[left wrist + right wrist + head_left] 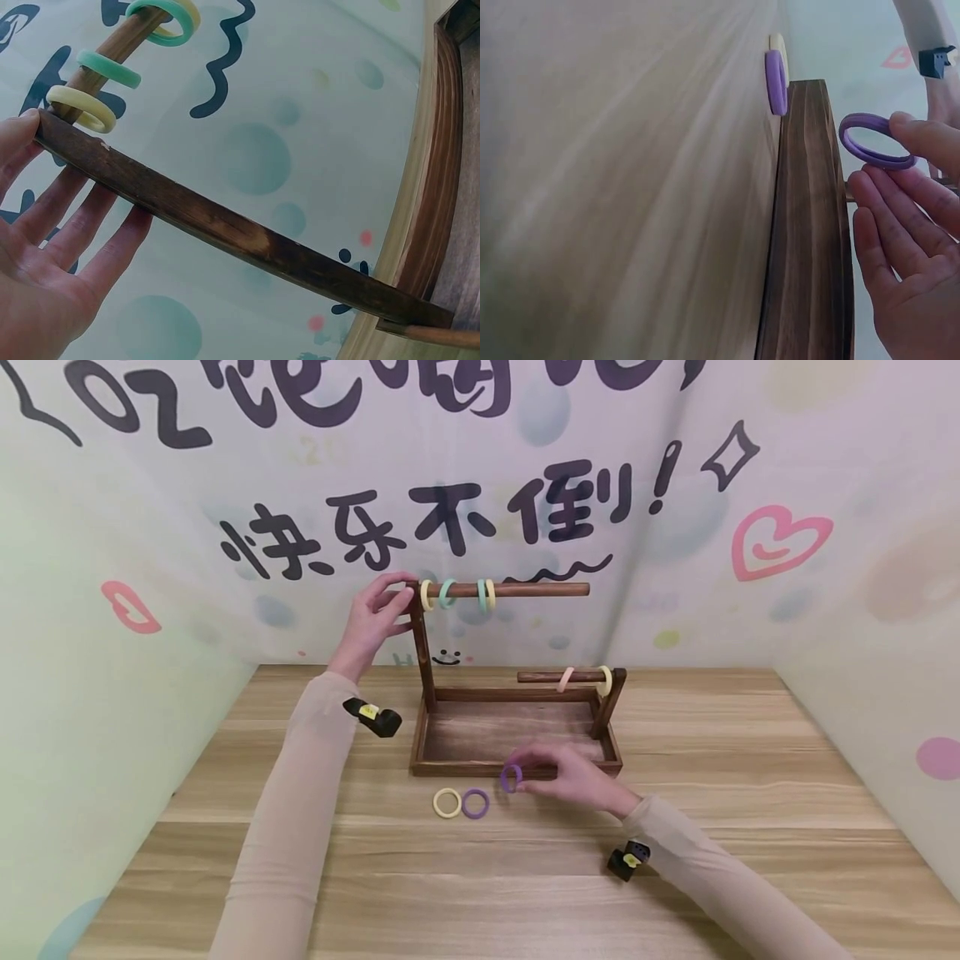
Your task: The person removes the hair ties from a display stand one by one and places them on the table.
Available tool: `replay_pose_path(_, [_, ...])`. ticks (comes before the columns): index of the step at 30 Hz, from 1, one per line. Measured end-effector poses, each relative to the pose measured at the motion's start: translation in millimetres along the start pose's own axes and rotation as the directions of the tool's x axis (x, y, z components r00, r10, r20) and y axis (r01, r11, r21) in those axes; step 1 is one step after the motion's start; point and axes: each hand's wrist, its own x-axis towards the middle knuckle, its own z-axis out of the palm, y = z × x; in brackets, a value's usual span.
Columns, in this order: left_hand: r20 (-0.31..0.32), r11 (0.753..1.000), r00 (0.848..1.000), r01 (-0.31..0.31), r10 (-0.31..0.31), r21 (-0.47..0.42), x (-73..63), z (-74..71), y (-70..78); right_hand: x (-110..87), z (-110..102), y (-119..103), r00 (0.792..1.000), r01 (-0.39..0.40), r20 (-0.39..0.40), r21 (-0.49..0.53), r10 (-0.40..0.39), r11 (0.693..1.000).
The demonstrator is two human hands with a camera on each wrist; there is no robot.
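A brown wooden rack has a tall post (422,652) at its left, and my left hand (372,620) grips the post's top end. In the left wrist view the thumb lies at the tip, with the fingers along the post's lower edge. Between thumb and fingertips, my right hand (572,778) pinches a purple ring (870,154), just in front of the rack's tray (453,769). A yellow ring (437,804) and another purple ring (476,817) lie side by side on the table, left of that hand.
Several yellow and green rings hang on the upper rod (543,589). The short lower rod (538,677) carries a pink ring (564,680) and a yellow ring (606,682). A printed cloth wall (450,635) stands close behind the wooden table (712,735).
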Motion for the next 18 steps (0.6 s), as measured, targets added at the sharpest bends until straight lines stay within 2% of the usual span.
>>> replay_pose_path(9, [-0.008,1.0,1.0,-0.002,0.002,0.023,-0.2,-0.7,-0.2,2.7,15.8,1.1,0.998,-0.006,0.07,0.077,0.001,0.997])
replay_pose_path(13, [-0.004,1.0,1.0,-0.002,0.002,0.03,0.2,-0.5,0.1,3.2,20.6,4.2,0.995,-0.05,0.094,0.12,0.039,0.992])
replay_pose_path(18, [0.002,0.999,1.0,0.004,-0.004,0.034,0.6,-1.0,-0.2,3.8,22.5,5.3,0.992,-0.058,0.12,0.103,0.045,0.993])
